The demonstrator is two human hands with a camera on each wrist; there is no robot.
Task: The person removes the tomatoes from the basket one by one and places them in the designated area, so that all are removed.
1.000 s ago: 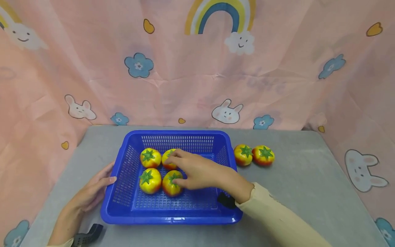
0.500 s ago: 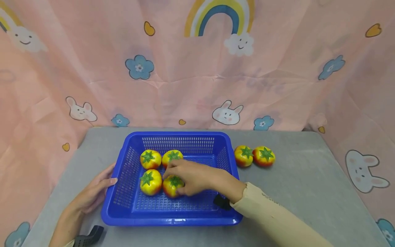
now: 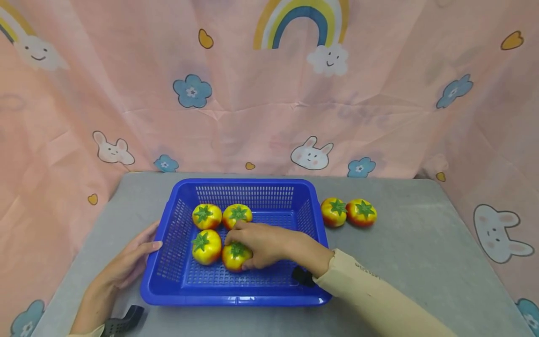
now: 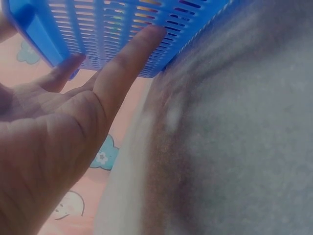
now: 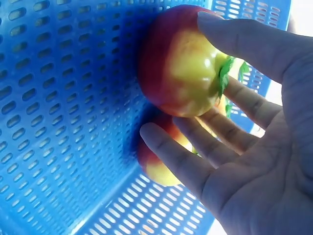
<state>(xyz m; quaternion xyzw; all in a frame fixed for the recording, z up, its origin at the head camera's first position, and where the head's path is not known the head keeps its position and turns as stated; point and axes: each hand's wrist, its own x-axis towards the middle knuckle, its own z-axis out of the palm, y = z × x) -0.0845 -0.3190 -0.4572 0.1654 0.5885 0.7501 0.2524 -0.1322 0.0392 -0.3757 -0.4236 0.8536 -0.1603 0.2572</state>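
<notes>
Your left hand [image 3: 126, 264] lies flat, fingers straight, against the left wall of the blue basket [image 3: 236, 299]. Inside the basket, your right hand [image 3: 269, 243] cups the near-right tomato [image 3: 234, 256] from its right side, fingers loosely spread over it. Two more tomatoes [image 3: 348, 213] sit on the counter [image 3: 421, 262] right of the basket, nearer your right hand.

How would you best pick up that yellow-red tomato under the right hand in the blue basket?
From above, fingers spread round the round sides of the yellow-red toy tomato, below its green leafy top. The neighbouring tomato and the blue slotted plastic basket walls crowd sideways approaches. The right hand already rests over it that way.
</notes>
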